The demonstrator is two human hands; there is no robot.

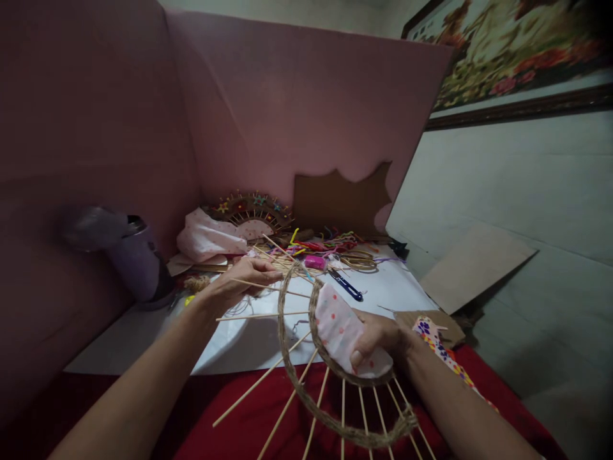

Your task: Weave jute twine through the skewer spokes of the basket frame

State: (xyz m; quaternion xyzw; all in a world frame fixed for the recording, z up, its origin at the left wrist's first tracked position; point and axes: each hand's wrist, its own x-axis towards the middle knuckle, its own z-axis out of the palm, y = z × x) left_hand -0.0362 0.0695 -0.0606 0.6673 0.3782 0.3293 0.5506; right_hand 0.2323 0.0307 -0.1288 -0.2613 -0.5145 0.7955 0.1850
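My right hand grips a half-round frame by its cloth-covered centre, white-pink fabric with red dots, the thumb pressed on top. Thin wooden sticks fan out from this centre, and a twine-wrapped arc crosses them. On the upper left side of the frame, my left hand has its fingers pinched together close to the arc and a stick. What sits between those fingertips is too small to make out. A blue utility knife lies on the white sheet just beyond the frame.
Behind the hands lie loose sticks, coloured pipe cleaners, scissors and a pink packet. A decorated fan leans at the back beside dotted cloth and brown cardboard. A purple flask stands left.
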